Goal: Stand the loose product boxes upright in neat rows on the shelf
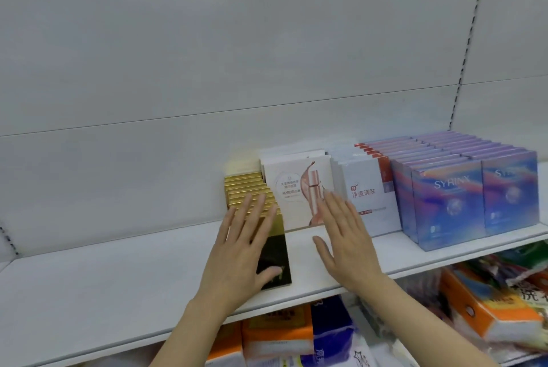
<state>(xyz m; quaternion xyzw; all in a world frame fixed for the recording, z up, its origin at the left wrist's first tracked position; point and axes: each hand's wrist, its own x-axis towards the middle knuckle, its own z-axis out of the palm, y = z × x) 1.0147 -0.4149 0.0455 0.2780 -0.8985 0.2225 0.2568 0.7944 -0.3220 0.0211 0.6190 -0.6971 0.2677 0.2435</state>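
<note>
gold boxes (252, 193): row at left of shelf (118, 271), running front to back, faces toward the aisle. step: squaring the row. left hand (243, 251) flat, fingers straight, pressing the front box; right hand (345, 236) flat beside the white boxes (296, 188), holding nothing. next, likely: push rearward, align fronts.

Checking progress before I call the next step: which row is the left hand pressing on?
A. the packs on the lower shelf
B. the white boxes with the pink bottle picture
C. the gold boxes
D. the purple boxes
C: the left hand lies flat with straight fingers against the front of the gold boxes, while the right hand is open in front of the white boxes.
</note>
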